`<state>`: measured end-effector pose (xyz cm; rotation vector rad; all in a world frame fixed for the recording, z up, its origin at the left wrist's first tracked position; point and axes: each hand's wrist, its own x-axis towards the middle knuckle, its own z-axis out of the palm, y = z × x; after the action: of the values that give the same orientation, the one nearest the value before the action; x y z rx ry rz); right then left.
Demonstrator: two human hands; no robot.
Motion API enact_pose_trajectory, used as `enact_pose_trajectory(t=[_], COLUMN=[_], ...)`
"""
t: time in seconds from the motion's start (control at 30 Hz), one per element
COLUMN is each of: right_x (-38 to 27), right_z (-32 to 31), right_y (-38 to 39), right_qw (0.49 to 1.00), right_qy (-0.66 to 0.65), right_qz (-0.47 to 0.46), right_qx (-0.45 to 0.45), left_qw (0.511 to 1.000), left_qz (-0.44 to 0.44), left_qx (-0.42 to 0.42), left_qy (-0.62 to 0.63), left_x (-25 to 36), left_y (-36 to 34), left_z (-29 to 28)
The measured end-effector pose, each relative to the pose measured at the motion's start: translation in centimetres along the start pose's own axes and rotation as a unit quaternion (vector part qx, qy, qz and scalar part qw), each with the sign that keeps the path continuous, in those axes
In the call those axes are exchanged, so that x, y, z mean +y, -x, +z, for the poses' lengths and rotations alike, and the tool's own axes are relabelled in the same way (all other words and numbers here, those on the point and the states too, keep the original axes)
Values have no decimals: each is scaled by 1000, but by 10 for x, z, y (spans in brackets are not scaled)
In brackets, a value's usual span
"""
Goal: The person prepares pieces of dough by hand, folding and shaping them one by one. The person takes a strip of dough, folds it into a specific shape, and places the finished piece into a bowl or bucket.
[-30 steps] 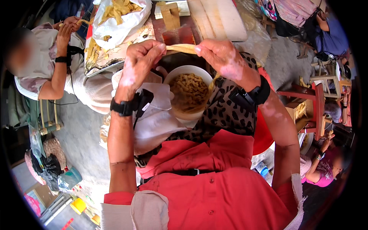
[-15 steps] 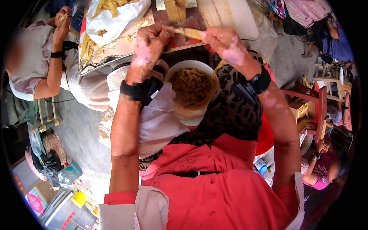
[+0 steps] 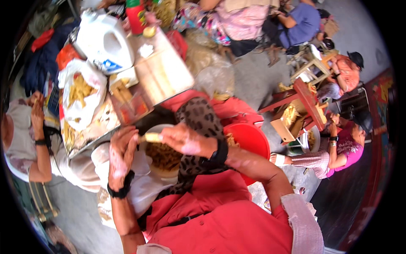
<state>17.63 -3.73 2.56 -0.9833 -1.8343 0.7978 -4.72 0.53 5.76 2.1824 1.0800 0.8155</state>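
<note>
Pale yellow strip [image 3: 152,137], pinched at opposite ends between left hand [image 3: 122,148] and right hand [image 3: 184,139], both closed on it. Held just above white bowl [image 3: 149,167] of yellowish strips on lap. Red bucket [image 3: 249,142] beside right forearm; white jug [image 3: 103,42] well beyond.

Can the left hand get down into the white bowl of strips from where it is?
Probably yes: the left hand sits at the white bowl rim, nothing lies between, but it and the right hand grip a pale strip.
</note>
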Motion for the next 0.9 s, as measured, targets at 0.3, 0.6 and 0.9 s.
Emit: enact_pose_trajectory(t=[0.3, 0.6, 0.9], right_x=[-46, -69, -76], right_z=[1, 4, 1], right_y=[42, 51, 40], right_qw=[998, 998, 999], right_qy=[-62, 35, 22], right_qz=[4, -43, -7], right_qx=[12, -25, -44], left_qw=[981, 984, 965], left_qz=[-54, -91, 209], left_qx=[-86, -52, 29], left_qy=[166, 141, -157], left_x=[64, 69, 121], left_y=[35, 52, 42], left_z=[15, -25, -17])
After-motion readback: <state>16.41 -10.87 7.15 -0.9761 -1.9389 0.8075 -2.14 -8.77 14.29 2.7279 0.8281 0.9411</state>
